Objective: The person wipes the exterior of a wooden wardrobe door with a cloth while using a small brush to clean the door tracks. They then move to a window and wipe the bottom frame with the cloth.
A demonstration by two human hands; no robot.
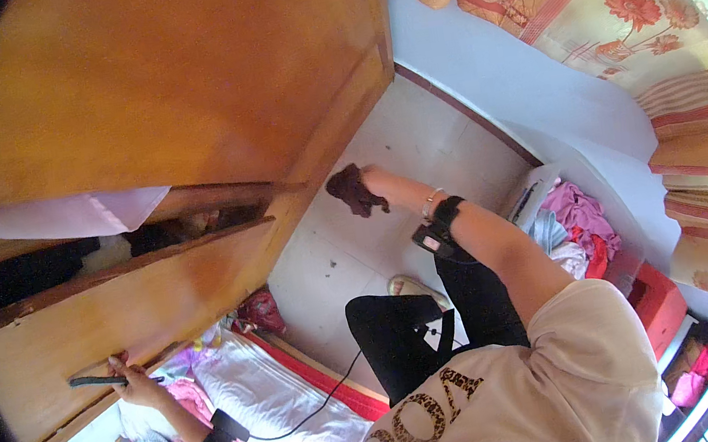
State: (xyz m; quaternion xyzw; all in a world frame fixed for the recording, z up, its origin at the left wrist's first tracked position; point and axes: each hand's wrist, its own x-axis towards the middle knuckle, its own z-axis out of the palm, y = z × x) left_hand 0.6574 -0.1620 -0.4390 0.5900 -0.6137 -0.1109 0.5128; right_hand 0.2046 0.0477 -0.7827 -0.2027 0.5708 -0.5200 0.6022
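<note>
In my right hand (pixel 373 181) is a crumpled dark brown cloth (pixel 353 191), held above the tiled floor; the fingers are partly covered by it. My left hand (pixel 139 385) is at the front panel (pixel 145 315) of a wooden drawer. Its fingers are closed around a slim dark bar (pixel 97 381) that looks like the drawer's pull handle. Behind that panel the drawer stands partly open, with dark contents (pixel 200 224) that are hard to make out. A pale cloth (pixel 105 212) hangs over the opening from the wooden cabinet (pixel 174 77) above.
A bed with a white sheet (pixel 247 376) lies beside the cabinet. At right stands a bin of clothes (pixel 579 225), near a red box (pixel 657 308). Flowered curtains (pixel 635 16) hang along the wall. A black cable (pixel 324 402) crosses the bed edge; a slipper (pixel 413 287) is on my foot.
</note>
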